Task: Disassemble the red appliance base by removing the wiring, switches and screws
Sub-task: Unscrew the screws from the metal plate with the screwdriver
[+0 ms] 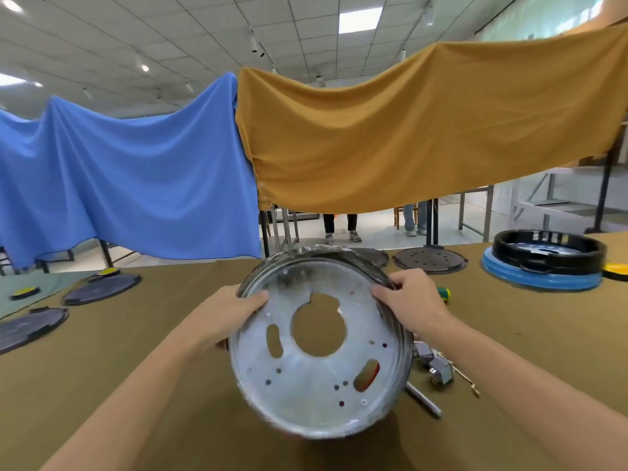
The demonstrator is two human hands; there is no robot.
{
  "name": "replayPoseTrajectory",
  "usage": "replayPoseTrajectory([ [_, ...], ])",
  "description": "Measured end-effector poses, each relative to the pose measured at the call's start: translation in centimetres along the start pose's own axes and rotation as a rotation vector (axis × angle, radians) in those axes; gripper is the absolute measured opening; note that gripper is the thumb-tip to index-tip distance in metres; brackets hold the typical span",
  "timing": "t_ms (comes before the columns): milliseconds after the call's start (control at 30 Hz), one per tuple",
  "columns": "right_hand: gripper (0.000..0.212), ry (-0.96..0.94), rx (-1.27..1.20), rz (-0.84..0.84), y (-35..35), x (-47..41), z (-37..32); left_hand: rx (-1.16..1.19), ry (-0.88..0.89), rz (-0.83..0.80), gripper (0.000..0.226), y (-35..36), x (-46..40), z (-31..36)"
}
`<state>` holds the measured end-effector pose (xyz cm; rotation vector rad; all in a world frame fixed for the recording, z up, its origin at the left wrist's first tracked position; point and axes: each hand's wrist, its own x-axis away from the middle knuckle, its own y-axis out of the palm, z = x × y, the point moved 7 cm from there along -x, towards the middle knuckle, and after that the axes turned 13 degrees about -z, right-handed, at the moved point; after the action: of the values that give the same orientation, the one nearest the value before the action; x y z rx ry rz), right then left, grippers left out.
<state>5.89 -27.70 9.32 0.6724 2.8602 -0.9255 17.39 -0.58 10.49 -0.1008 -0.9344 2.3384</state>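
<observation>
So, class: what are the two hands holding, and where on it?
Both grip the round metal base by its upper rim: left hand at the left, right hand at the right.

a blue cloth (129, 175) and a mustard cloth (407, 130) hang side by side across the room. above them runs a tiled ceiling (204, 35) with a bright light panel (360, 19). beneath the cloths show pale floor (377, 229) and metal table legs (487, 212).
</observation>
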Motion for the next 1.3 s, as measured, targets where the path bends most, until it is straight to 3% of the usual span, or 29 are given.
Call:
replayPoseTrajectory([
  [133,0.03,0.108,0.187,-0.178,1.6,-0.8,1.4,-0.11,-0.213,-0.189,0.043,0.1,-1.1,-1.8],
  [233,0.035,0.143,0.2,-0.294,2.4,-1.6,1.9,-0.112,-0.266,-0.298,0.037,0.5,-2.2,-3.2],
  [367,0.061,0.121,0.135,-0.495,3.8,-2.8,2.5,-0.042,-0.286,-0.363,0.03,1.2,-4.0,-5.9],
  [400,0.063,0.124,0.111,-0.488,3.5,-3.5,2.9,-0.016,-0.272,-0.352,0.028,1.3,-4.4,-6.5],
  [467,0.044,0.094,0.101,-0.319,1.3,-5.6,4.1,0.067,-0.201,-0.323,0.029,1.4,-5.3,-7.8],
  [533,0.021,0.065,0.229,-0.109,-1.8,-7.8,5.8,0.213,-0.087,-0.368,0.039,2.1,-6.2,-8.9],
  [567,0.02,0.085,0.327,-0.069,-2.8,-8.7,7.0,0.32,-0.027,-0.41,0.045,2.7,-6.5,-9.3],
  [700,0.051,0.251,0.739,-0.201,-3.5,-11.0,12.4,0.558,0.115,-0.497,0.071,3.7,-7.2,-9.7],
  [767,0.05,0.263,0.88,-0.226,-3.1,-11.5,14.0,0.533,0.184,-0.494,0.062,3.7,-7.2,-9.3],
  [933,0.033,0.183,1.16,-0.132,-2.7,-11.8,14.5,0.458,0.176,-0.283,0.046,3.0,-6.8,-9.2],
  [1100,0.019,0.149,0.926,-0.128,-3.0,-10.3,12.8,0.435,0.195,-0.193,0.028,2.8,-6.5,-8.9],
  [1300,0.02,-0.037,0.187,-0.031,-4.8,-6.0,6.7,0.49,0.194,-0.11,0.026,2.5,-5.8,-8.2],
])
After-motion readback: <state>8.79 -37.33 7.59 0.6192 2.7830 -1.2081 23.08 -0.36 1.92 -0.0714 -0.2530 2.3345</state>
